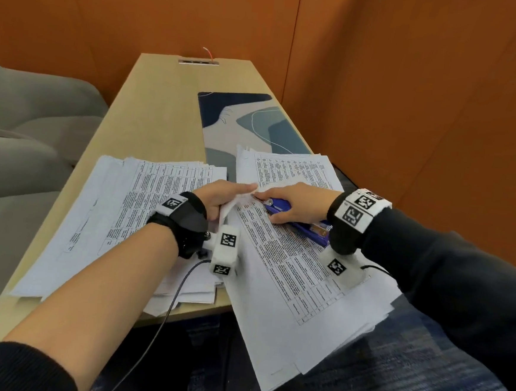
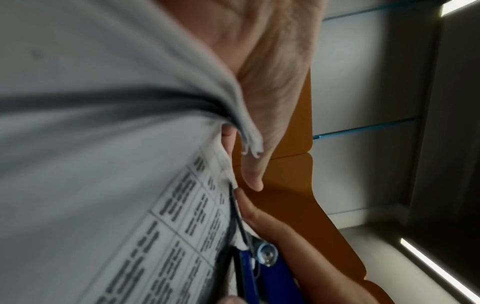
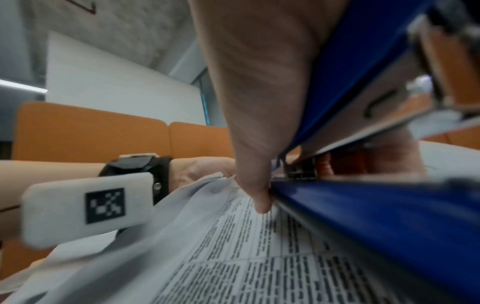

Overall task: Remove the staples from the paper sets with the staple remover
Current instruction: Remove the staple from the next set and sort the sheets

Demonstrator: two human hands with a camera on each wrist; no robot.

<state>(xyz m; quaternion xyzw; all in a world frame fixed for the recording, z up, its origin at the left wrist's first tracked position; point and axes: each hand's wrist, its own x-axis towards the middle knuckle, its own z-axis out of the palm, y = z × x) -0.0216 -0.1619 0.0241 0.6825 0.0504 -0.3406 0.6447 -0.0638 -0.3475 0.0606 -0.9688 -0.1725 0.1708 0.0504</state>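
A long pale wooden desk (image 1: 165,101) is carrying loose paper stacks. The near set (image 1: 291,259) is overhanging its edge. The left hand (image 1: 219,200) is pinching the folded-back corner; the right hand (image 1: 293,202) is gripping the blue metal remover (image 1: 277,208) there. Thin sheets could tear if it is yanked.

paper sets (image 1: 279,258): matt white paper, printed | staple remover (image 1: 277,208): glossy blue plastic, shiny metal rivet | table (image 1: 165,101): smooth pale wood | desk mat (image 1: 244,120): matt, smooth | sofa (image 1: 24,133): grey cloth
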